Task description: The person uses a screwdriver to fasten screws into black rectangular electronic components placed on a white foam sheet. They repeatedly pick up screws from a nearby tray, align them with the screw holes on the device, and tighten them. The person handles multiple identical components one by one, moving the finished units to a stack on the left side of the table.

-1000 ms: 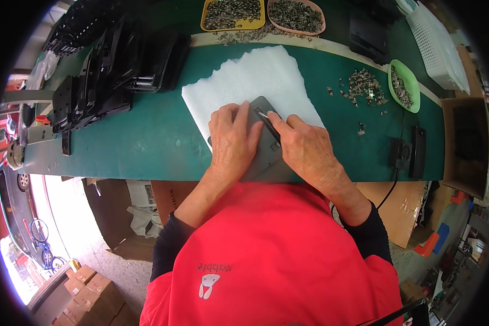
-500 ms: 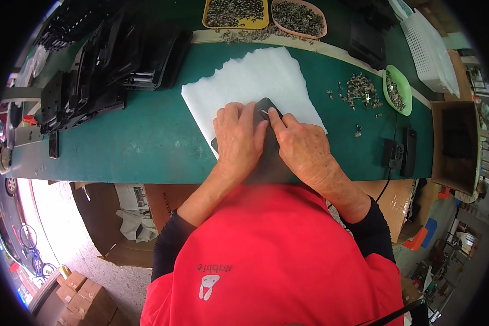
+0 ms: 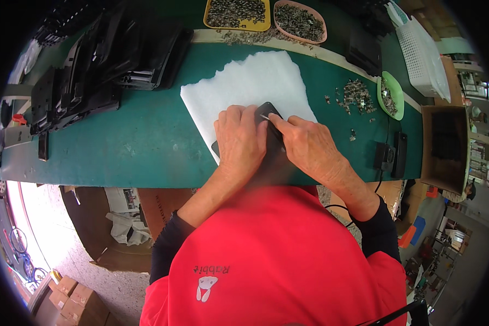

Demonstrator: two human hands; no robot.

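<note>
A black plastic panel (image 3: 267,108) lies at an angle over a white foam sheet (image 3: 244,76), its lower part blurred and partly hidden by my hands. My left hand (image 3: 239,138) is closed over it, with the fingers together and the thumb toward the middle. Near the panel's far end is a small silver metal piece (image 3: 264,116). The index fingertip of my right hand (image 3: 314,146) presses at that piece, and the other fingers are curled beneath. Another dark corner of the panel (image 3: 215,147) shows left of my left hand.
Loose metal clips (image 3: 357,96) lie on the green table (image 3: 141,146) beside a green bowl (image 3: 397,95) of clips. A yellow tray (image 3: 268,22) and a pink tray (image 3: 323,36) hold more at the back. Black plastic parts (image 3: 100,68) are piled left; a black adapter (image 3: 384,156) sits right.
The view has shifted slightly. My right index finger has bent a little over the silver piece; my left hand keeps its place on the panel.
</note>
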